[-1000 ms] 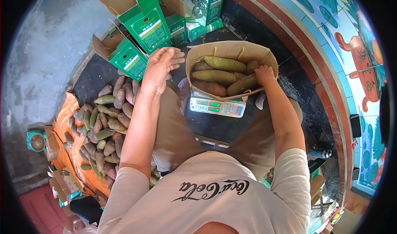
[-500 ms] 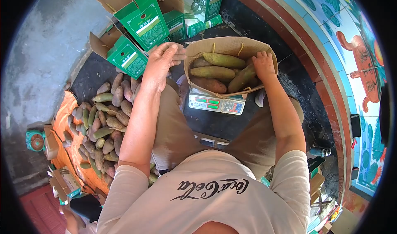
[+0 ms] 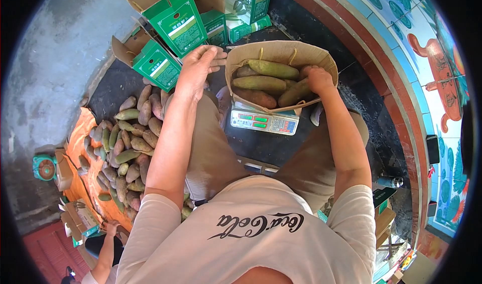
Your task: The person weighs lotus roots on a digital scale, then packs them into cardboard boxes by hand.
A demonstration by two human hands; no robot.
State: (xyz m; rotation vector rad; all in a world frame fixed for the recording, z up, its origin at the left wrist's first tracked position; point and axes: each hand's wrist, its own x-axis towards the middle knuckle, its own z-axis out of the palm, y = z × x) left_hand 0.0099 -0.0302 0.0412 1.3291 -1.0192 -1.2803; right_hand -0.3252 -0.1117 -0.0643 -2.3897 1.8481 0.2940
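Note:
An open cardboard box (image 3: 281, 51) sits on a digital scale (image 3: 263, 122) between the knees. Several long green and reddish radish-like vegetables (image 3: 260, 84) lie inside it. My right hand (image 3: 320, 80) reaches over the box's right side, its fingers bent down on a vegetable at the right end; the fingertips are partly hidden. Beside the box's upper left edge is my left hand (image 3: 200, 68), raised, with thumb and fingers close together near the cardboard rim; whether they pinch the rim is unclear.
A large pile of similar vegetables (image 3: 133, 148) lies at the left, partly on an orange sheet (image 3: 75, 153). Green boxes (image 3: 181, 30) stand beyond my left hand. Another person's arm (image 3: 106, 249) shows at the lower left. A bottle (image 3: 390, 181) is at the right.
My right hand has moved lower into the box, its fingers now bent at the vegetables. The box appears slightly higher in view. The other person's arm now reaches upward at the lower left.

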